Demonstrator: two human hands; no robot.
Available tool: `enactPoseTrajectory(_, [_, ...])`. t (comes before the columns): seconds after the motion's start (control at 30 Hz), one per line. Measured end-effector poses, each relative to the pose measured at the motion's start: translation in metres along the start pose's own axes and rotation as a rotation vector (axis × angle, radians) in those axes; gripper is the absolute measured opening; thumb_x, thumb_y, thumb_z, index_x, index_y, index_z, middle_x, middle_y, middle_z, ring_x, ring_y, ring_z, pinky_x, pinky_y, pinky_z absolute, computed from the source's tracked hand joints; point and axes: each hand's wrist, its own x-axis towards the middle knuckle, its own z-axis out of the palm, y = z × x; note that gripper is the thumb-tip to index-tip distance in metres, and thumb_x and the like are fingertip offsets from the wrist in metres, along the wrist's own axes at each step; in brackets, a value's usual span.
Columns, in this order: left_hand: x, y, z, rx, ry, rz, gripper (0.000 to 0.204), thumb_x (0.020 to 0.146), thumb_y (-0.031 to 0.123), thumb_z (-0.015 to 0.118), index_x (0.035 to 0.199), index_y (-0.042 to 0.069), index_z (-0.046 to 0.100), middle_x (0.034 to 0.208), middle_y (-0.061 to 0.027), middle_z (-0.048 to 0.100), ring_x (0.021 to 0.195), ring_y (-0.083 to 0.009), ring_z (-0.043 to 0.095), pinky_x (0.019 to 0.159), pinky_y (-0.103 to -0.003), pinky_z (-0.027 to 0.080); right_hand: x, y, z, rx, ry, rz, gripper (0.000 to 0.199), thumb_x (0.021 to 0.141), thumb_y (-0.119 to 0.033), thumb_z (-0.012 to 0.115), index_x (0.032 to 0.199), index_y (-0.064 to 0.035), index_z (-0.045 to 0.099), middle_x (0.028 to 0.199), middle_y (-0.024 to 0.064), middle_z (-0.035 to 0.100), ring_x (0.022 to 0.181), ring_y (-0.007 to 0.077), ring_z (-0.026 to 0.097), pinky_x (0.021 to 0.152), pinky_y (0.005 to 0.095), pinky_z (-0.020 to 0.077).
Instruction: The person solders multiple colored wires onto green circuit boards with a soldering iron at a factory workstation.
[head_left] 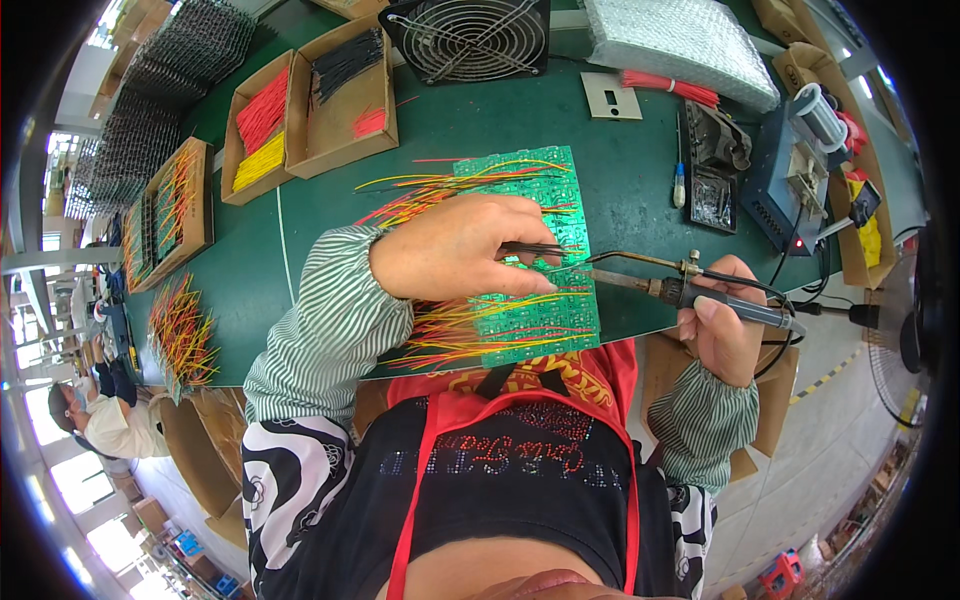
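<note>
At the far left of the frame, a loose bundle of red and yellow wires point(180, 335) lay on the green bench point(460, 120), with a cardboard tray of wired parts point(170, 210) above it and, toward the upper left, two open cardboard boxes point(310, 110) holding sorted red, yellow and black wire pieces. In the middle of the frame sat the green circuit board point(535, 260), lying flat near the bench's front edge, with many red and yellow leads fanning out from its left side. The left hand point(450, 250), in a green-striped sleeve, rested on the board with its fingers drawn together, pinching black tweezers point(535, 248) whose tips pointed right over the board's surface. Just right of the board's edge, the soldering iron point(690, 290) reached in from the right, its metal tip meeting the board close to the tweezer tips. The right hand point(725, 325) was closed around the iron's dark handle at centre right, just off the bench's front edge. Above it, in the upper right, a blue soldering station point(775, 180) and a black iron stand point(715, 160) stood on the bench, and a small fan point(470, 38) stood at top centre.
</note>
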Motion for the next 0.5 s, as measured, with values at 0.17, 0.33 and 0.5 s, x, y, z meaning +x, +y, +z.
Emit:
enactPoseTrajectory(0.17, [0.0015, -0.0085, 0.0041, -0.010, 0.070, 0.071, 0.017, 0.081, 0.016, 0.064, 0.086, -0.001, 0.062, 0.074, -0.0084, 0.053, 0.066, -0.0195, 0.052, 0.057, -0.030, 0.041, 0.0016, -0.0010, 0.0010, 0.011, 0.003, 0.010, 0.013, 0.073, -0.002, 0.057, 0.085, 0.0022, 0.053, 0.063, 0.0110, 0.060, 0.046, 0.0106, 0.054, 0.043, 0.0205, 0.0456])
enactPoseTrajectory(0.33, [0.0020, -0.0068, 0.0024, 0.011, 0.039, 0.028, 0.017, 0.081, 0.015, 0.064, 0.086, -0.001, 0.062, 0.074, -0.0089, 0.052, 0.065, -0.0202, 0.052, 0.057, -0.030, 0.041, 0.0019, -0.0001, 0.0012, 0.014, 0.010, 0.015, 0.014, 0.073, -0.002, 0.058, 0.085, 0.0024, 0.053, 0.064, 0.0109, 0.060, 0.047, 0.0109, 0.055, 0.043, 0.0204, 0.0457])
enactPoseTrajectory(0.5, [0.0019, -0.0075, 0.0009, 0.006, 0.050, 0.015, 0.016, 0.080, 0.014, 0.064, 0.085, -0.002, 0.062, 0.073, -0.0087, 0.053, 0.063, -0.0190, 0.051, 0.056, -0.030, 0.040, 0.0042, 0.0017, -0.0005, 0.029, -0.020, 0.008, 0.014, 0.074, -0.003, 0.060, 0.085, 0.0026, 0.053, 0.064, 0.0113, 0.061, 0.047, 0.0112, 0.056, 0.043, 0.0203, 0.0462])
